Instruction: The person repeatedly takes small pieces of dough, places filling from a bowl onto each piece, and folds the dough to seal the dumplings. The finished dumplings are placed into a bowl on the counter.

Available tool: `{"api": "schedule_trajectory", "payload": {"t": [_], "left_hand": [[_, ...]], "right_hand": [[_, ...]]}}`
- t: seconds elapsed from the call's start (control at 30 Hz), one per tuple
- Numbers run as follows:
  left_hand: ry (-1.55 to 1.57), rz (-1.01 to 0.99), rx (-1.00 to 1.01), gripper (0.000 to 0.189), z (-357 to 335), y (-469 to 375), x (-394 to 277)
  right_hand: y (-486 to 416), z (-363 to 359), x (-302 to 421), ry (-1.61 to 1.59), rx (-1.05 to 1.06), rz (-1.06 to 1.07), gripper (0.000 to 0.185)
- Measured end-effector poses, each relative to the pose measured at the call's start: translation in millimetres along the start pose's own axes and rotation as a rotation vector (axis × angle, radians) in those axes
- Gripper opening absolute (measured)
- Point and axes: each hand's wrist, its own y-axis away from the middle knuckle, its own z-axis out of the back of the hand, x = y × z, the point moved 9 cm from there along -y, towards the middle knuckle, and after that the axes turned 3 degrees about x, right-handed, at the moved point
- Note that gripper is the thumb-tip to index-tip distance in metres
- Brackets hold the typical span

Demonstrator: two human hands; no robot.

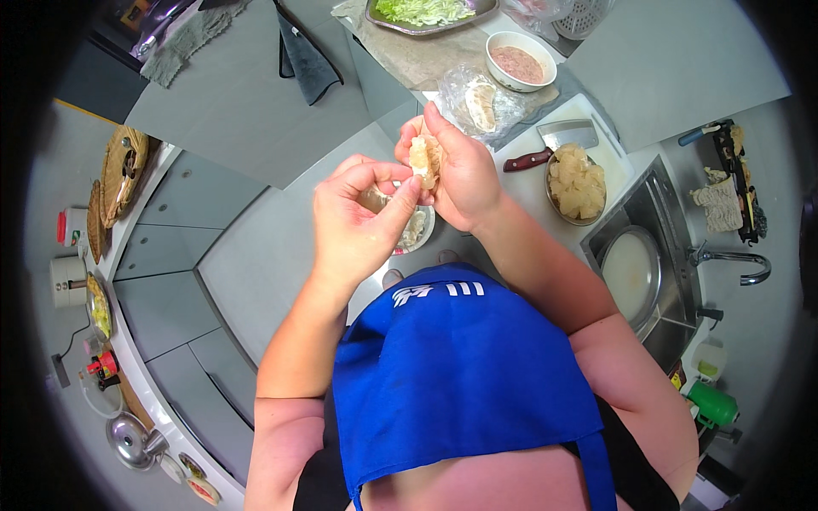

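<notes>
My right hand (470, 169) cups a pale yellow citrus segment (420, 156), which looks like pomelo, with its pulp bared. At its lower end, the thumb and fingertips of my left hand (361, 214) pinch the segment; whether they grip pulp or membrane is hard to see. Below both hands, a white container (429, 231) with pale scraps is partly hidden. An unpulled segment (480, 105) lies on crumpled clear plastic wrap (450, 86) beyond my right fingertips. Right of my hands, a metal bowl (578, 221) heaped with pulp pieces (577, 182) sits at the cutting board.
A cleaver (565, 134) with a dark red handle lies on the white cutting board (613, 153). Behind stand a bowl of pinkish mince (519, 62) and a tray of shredded greens (425, 9). At right, a sink (677, 287) holds a round basin (629, 274) under a faucet (735, 257).
</notes>
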Motion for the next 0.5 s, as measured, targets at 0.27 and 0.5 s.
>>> {"api": "schedule_trajectory", "payload": {"t": [0.27, 0.5], "left_hand": [[0.003, 0.1, 0.084, 0.011, -6.4, 0.6, 2.1], [-0.072, 0.165, 0.083, 0.011, -0.3, -1.7, 16.7]], "right_hand": [[0.7, 9.0, 1.8, 0.231, -0.115, 0.038, 0.041], [-3.5, 1.1, 10.9, 0.443, -0.137, 0.168, 0.036]]}}
